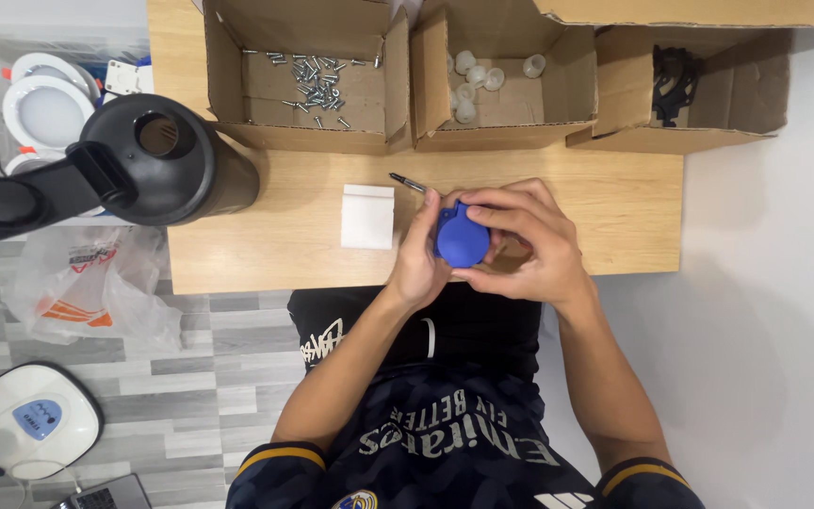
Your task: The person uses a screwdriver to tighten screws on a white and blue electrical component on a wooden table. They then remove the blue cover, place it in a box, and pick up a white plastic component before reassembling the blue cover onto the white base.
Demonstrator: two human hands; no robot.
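Note:
Both my hands hold a small round blue plastic part (461, 238) just above the near edge of the wooden table (284, 236). My left hand (418, 253) cups it from the left side. My right hand (527, 236) wraps over it from the right, fingers curled on top. A thin dark screwdriver (407, 182) pokes out from behind my left hand, its handle hidden. A white rectangular block (367, 217) lies on the table just left of my left hand.
Three open cardboard boxes stand along the table's far side: screws (313, 80), white plastic caps (473, 80), black parts (675, 80). A large black bottle (143, 160) with an open flip lid stands at the table's left. Plastic bag and white device sit on the floor.

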